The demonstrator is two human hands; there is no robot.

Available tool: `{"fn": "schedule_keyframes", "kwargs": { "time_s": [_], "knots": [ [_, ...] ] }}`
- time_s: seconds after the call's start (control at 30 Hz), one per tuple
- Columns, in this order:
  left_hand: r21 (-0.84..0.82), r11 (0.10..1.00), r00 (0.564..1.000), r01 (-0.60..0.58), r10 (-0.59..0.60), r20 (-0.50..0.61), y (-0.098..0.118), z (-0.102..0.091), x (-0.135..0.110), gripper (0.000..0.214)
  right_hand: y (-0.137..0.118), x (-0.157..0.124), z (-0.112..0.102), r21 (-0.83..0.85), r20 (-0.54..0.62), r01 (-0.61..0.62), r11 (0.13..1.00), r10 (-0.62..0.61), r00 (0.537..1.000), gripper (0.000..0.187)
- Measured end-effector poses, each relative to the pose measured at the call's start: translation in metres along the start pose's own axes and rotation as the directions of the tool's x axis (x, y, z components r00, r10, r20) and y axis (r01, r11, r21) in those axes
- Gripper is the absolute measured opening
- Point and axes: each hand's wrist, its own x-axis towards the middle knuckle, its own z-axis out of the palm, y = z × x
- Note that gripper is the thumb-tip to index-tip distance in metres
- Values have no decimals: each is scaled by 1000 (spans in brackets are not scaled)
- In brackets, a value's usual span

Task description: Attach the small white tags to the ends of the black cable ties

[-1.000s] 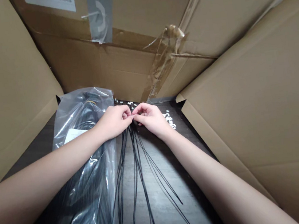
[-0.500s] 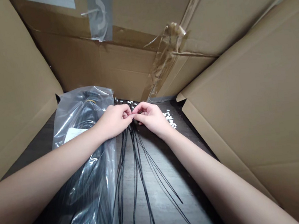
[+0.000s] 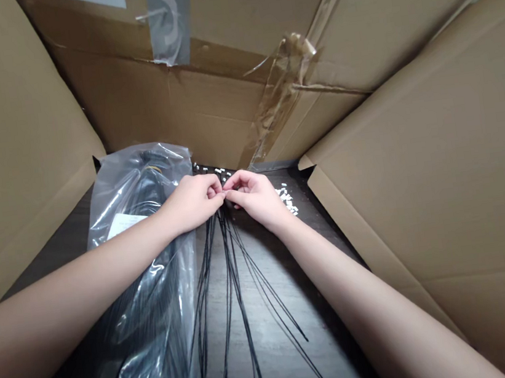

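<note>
Two hands meet low inside a cardboard box (image 3: 422, 204): the left hand (image 3: 192, 203) and the right hand (image 3: 254, 198) are each closed to a tight pinch, their fingertips almost touching. The fingers hide whatever sits in that pinch, so I can't tell exactly what either hand has hold of. A spray of thin black cable ties (image 3: 231, 291) runs out from just beneath them and fans across the tabletop (image 3: 286, 358) toward the person.

From where I stand, a slip looks like the main risk. The ties are long and look springy, so a loosened pinch could let them drop and scatter, and their free ends could catch on the plastic bag (image 3: 139, 179) under the left forearm (image 3: 82, 279). Small white bits (image 3: 285, 200) lie just beyond the right hand, where a careless sweep of the wrist could knock them about.

Inside the bag are a dark coiled bundle (image 3: 157, 363) and a white label (image 3: 124, 225). Cardboard flaps (image 3: 10, 152) crowd in at both sides, leaving little elbow room, and a raised arm could bump them. Torn clear tape (image 3: 281, 92) clings to the back corner.
</note>
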Motion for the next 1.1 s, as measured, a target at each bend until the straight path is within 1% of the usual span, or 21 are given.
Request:
{"fn": "schedule_keyframes", "kwargs": {
  "time_s": [0.4,0.8,1.1],
  "knots": [
    [17,1000,1000,4,-4,3,1,0,-1,11,0,-1,0,-8,-3,6,1000,-6,1000,17],
    [24,999,999,-39,40,-15,-3,1,0,12,1,0,-1,-21,5,11,1000,-11,1000,14],
    [42,998,999,-42,42,3,-3,2,1,11,1,1,-1,-13,5,14,1000,-14,1000,14]
  ]
}}
